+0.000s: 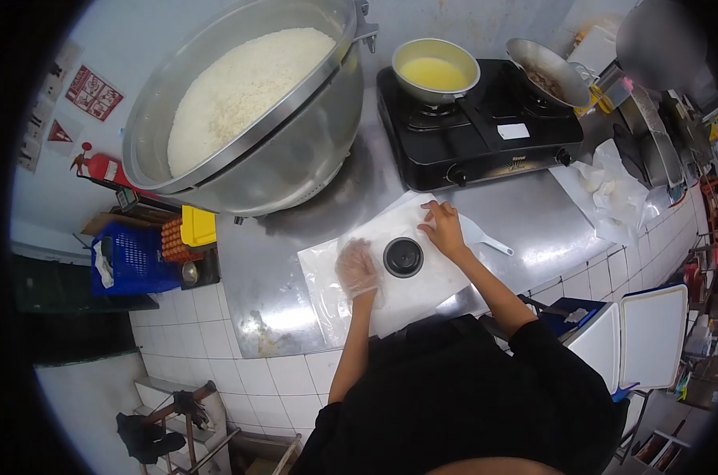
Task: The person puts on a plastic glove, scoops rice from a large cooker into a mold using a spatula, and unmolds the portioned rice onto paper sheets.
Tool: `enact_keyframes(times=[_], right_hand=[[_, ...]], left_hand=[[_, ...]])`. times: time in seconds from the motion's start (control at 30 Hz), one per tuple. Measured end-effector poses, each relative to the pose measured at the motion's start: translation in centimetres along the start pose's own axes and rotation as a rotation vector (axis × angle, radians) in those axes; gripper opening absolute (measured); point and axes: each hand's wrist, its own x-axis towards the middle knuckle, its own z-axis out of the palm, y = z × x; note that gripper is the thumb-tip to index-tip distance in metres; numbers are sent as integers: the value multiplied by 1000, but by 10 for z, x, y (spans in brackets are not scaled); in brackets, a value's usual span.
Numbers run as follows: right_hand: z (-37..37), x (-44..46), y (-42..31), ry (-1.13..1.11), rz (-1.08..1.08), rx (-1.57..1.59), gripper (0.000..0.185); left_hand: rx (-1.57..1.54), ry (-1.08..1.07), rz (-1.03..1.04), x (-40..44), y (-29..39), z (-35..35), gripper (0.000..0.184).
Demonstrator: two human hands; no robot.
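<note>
My left hand (357, 267) wears a clear, loose plastic glove and lies beside a round black mold or small bowl (403, 257), its fingers stretched out over the sheets. On the other side of the black piece is my bare right hand (444, 228). Its fingers are bent and apart, with the tips at the upper part of the white paper sheets (426, 289); nothing can be made out in them. A clear plastic layer (323, 289) shows at the left of the paper. Just right of my right hand lies a white rice paddle (493, 244), partly hidden by my hand.
A large metal pot of white rice (295, 146) stands at the back left. Behind the paper is a black gas stove (485, 146) with a pot of yellow liquid (438, 73) and a pan (545, 75). Crumpled white paper (608, 186) lies on the steel table (276, 309) at right.
</note>
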Motion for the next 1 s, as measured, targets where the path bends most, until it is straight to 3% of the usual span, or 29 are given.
enact_keyframes(times=[0.07,0.13,0.27,0.33,0.5,0.67,1.0], right_hand=[[-3,5,-7,125,-146,-73,52],[10,4,1,139,-169,-197,53],[20,1,12,77,-208,-338,57],[28,-5,19,45,-150,-235,50],[23,-21,17,8,-61,-99,44],[15,-45,6,63,-159,34,43],[-4,-29,0,-47,-36,222,39]], left_hand=[[0,-1,-8,1,-3,2,28],[-54,12,-76,0,0,3,28],[55,-13,18,1,2,-3,29],[137,-18,104,3,0,-4,31],[116,-72,82,-11,5,-14,35],[167,-119,139,-33,-3,-26,38],[123,-129,210,-27,-12,-30,43]])
